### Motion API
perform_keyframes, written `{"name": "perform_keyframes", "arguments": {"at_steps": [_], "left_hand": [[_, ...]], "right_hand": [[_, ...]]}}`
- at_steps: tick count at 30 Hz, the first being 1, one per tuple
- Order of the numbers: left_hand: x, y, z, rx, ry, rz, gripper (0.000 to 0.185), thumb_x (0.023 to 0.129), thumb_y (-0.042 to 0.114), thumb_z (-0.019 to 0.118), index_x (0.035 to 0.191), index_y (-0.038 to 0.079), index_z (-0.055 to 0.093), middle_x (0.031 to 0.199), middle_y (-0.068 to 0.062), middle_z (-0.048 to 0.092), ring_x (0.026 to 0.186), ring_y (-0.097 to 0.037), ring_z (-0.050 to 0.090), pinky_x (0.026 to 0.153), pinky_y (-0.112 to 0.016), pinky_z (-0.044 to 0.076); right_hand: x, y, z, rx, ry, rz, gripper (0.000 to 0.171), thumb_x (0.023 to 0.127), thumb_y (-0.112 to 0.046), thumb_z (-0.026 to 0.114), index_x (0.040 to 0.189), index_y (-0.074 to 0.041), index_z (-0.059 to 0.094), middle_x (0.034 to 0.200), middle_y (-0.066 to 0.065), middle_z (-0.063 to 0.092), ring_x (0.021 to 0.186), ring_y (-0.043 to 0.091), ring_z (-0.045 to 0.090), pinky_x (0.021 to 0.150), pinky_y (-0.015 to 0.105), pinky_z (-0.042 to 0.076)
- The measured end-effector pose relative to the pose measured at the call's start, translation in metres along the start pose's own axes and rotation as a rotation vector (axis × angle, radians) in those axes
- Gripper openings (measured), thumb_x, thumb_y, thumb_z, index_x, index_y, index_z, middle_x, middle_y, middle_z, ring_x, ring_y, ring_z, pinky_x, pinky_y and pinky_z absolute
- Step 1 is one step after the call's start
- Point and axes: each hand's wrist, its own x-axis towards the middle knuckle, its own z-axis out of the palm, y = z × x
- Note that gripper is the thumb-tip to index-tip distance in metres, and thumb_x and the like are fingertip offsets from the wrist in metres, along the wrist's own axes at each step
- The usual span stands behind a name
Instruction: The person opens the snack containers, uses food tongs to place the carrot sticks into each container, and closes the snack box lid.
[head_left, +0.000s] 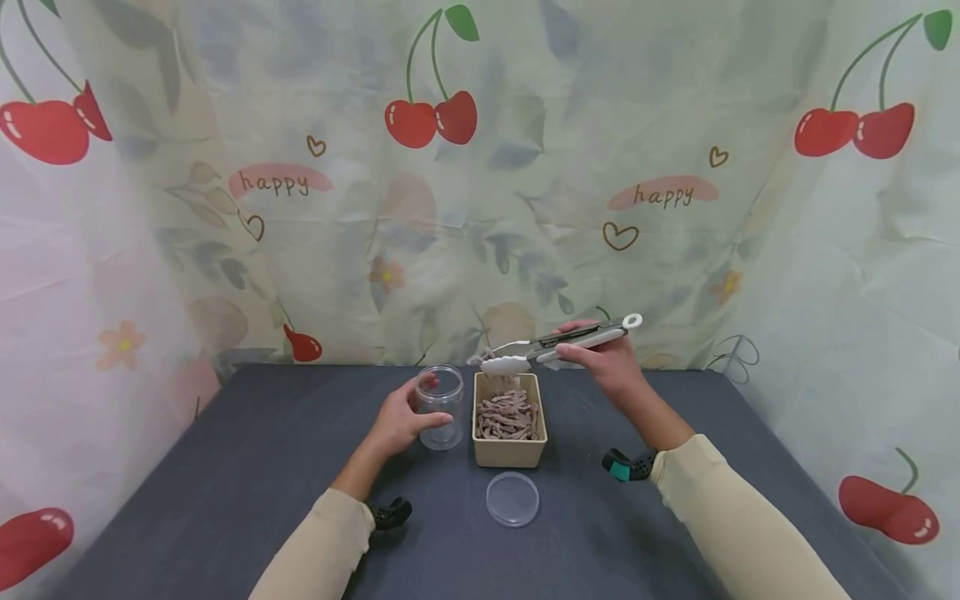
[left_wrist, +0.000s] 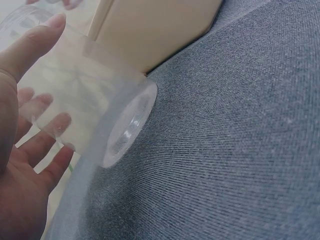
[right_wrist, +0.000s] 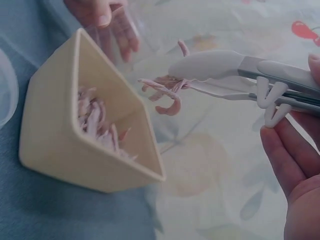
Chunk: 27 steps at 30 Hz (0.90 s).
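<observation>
My left hand [head_left: 397, 421] grips a clear, open-topped jar [head_left: 441, 408] that stands upright, thumb on the near side and fingers behind. In the left wrist view the jar's round base [left_wrist: 131, 127] meets the dark cloth. Just right of it stands a beige rectangular box [head_left: 511, 454] holding brownish-pink, twisted dried strips [head_left: 508, 415]. My right hand [head_left: 603, 358] holds white-and-grey tongs [head_left: 577, 337] above the box's back edge. Between the tongs' tips a small bunch of strips [right_wrist: 167, 92] is pinched, seen clearly in the right wrist view.
A round translucent lid [head_left: 513, 499] lies flat on the dark cloth-covered table [head_left: 247, 500], in front of the box. Behind the table hangs a curtain [head_left: 480, 208] printed with cherries. Black bands [head_left: 626, 467] sit at both wrists.
</observation>
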Motion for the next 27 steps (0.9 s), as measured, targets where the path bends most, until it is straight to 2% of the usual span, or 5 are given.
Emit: {"name": "perform_keyframes", "arguments": {"at_steps": [3,9,16,22,27], "left_hand": [[0.0,-0.001,-0.001,0.0,0.0,-0.001,0.073,0.074,0.022,0.087,0.137,0.008,0.053,0.132,-0.007,0.059,0.107,-0.025,0.054,0.089,-0.045,0.044],[-0.001,0.0,-0.003,0.007,0.002,-0.012,0.072,0.073,0.024,0.087,0.137,0.012,0.054,0.132,-0.005,0.059,0.108,-0.026,0.054,0.091,-0.047,0.043],[-0.001,0.001,-0.003,0.009,-0.002,-0.002,0.071,0.074,0.023,0.086,0.136,0.011,0.054,0.131,-0.006,0.06,0.105,-0.026,0.054,0.089,-0.046,0.044],[-0.001,0.001,-0.002,-0.004,-0.002,0.003,0.07,0.075,0.022,0.086,0.136,0.01,0.054,0.131,-0.007,0.059,0.107,-0.026,0.054,0.091,-0.047,0.043],[-0.001,-0.001,-0.002,-0.016,-0.007,0.023,0.071,0.074,0.021,0.086,0.136,0.006,0.053,0.132,-0.011,0.059,0.105,-0.026,0.054,0.089,-0.045,0.044]], "right_hand": [[0.006,-0.006,0.004,-0.001,-0.013,-0.009,0.032,0.084,0.008,0.07,0.113,0.017,0.059,0.108,0.029,0.064,0.086,0.01,0.066,0.076,0.025,0.052],[0.024,0.003,0.013,0.026,-0.038,-0.029,0.031,0.085,0.007,0.07,0.114,0.013,0.061,0.109,0.028,0.065,0.087,0.014,0.068,0.076,0.028,0.053],[0.037,0.003,0.029,0.091,-0.031,-0.099,0.03,0.084,0.005,0.072,0.112,0.012,0.062,0.103,0.019,0.069,0.082,0.014,0.068,0.075,0.03,0.054],[0.044,0.001,0.045,0.11,-0.032,-0.12,0.03,0.084,0.01,0.07,0.112,0.015,0.062,0.105,0.028,0.066,0.079,0.011,0.067,0.071,0.027,0.054],[0.043,0.005,0.057,0.134,-0.03,-0.106,0.03,0.083,0.008,0.071,0.111,0.013,0.063,0.106,0.026,0.067,0.083,0.015,0.068,0.073,0.03,0.055]]}}
